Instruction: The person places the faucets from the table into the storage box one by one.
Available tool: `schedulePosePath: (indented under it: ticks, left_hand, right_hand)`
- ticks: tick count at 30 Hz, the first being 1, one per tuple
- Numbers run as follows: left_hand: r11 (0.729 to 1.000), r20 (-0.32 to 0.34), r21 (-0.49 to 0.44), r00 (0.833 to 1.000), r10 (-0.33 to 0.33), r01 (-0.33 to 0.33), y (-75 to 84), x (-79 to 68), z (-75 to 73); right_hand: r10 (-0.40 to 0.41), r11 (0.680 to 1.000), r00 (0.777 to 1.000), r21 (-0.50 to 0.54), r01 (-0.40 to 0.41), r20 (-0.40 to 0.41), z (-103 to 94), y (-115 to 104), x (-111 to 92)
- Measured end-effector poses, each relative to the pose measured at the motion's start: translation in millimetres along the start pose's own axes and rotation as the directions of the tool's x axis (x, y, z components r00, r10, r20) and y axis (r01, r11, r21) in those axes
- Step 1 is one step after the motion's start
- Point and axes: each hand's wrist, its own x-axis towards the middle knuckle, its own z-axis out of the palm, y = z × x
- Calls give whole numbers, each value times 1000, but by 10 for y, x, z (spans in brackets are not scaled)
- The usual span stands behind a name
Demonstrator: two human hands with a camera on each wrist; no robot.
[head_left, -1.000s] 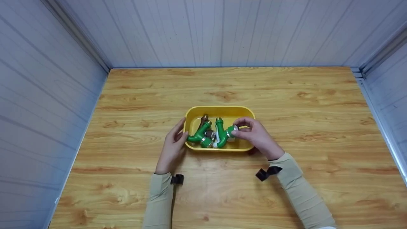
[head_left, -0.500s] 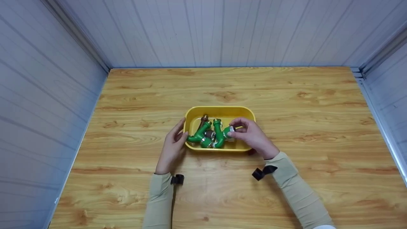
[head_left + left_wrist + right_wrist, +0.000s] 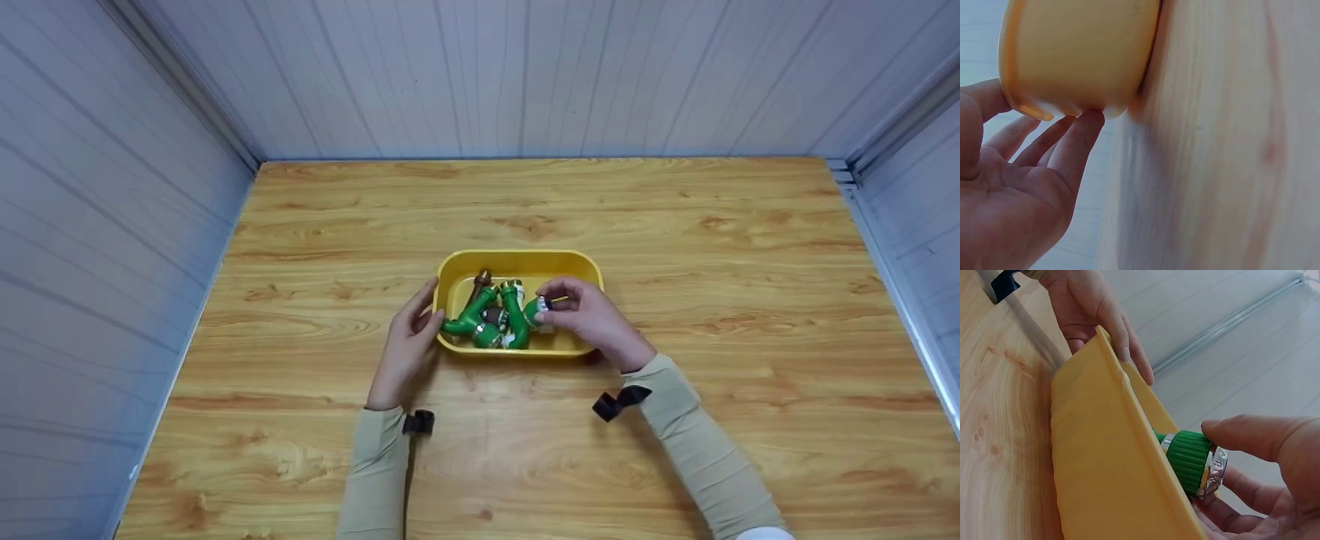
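In the head view, a yellow plastic bin (image 3: 517,259) stands on the wooden table. My left hand (image 3: 409,349) holds its left end, thumb at the rim and fingers against the outer wall (image 3: 1078,62). Inside, my right hand (image 3: 600,319) grips a green faucet (image 3: 515,319) by its silver-capped end; the ribbed green collar (image 3: 1188,458) shows above the rim in the right wrist view. Left of it lies another green faucet (image 3: 471,319). A brown faucet (image 3: 481,281) lies partly hidden beneath them, and something white shows beside the held faucet.
The wooden table (image 3: 360,247) surrounds the bin on all sides. Pale panel walls rise at the back (image 3: 480,82), the left (image 3: 97,247) and the right (image 3: 922,202).
My right hand has shifted slightly left with the green faucet, so its body now sits closer to the other green faucet. The left hand and the bin look unmoved.
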Motion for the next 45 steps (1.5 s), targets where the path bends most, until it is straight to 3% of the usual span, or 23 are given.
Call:
schedulePosePath:
  ticks: [10,21,30,40,45]
  left_hand:
    - [1000,-34,3,999,20,-20,-231,69,-50]
    - [1000,-42,-1,999,29,-29,-245,64,-37]
    - [1000,-33,-11,999,13,-14,-248,56,-42]
    - [1000,-5,-11,1000,-3,3,-38,12,-4]
    - [1000,-15,5,1000,-13,13,18,-15,6]
  right_hand:
    - [12,1000,1000,-1,-12,-8,-9,12,25]
    - [-7,999,1000,42,8,-7,-18,-8,-9]
    - [52,994,998,99,-49,-27,-38,-44,-32]
    - [9,972,1000,235,-5,-15,-76,-83,-74]
    - [-16,970,1000,244,18,-8,-122,-104,-109]
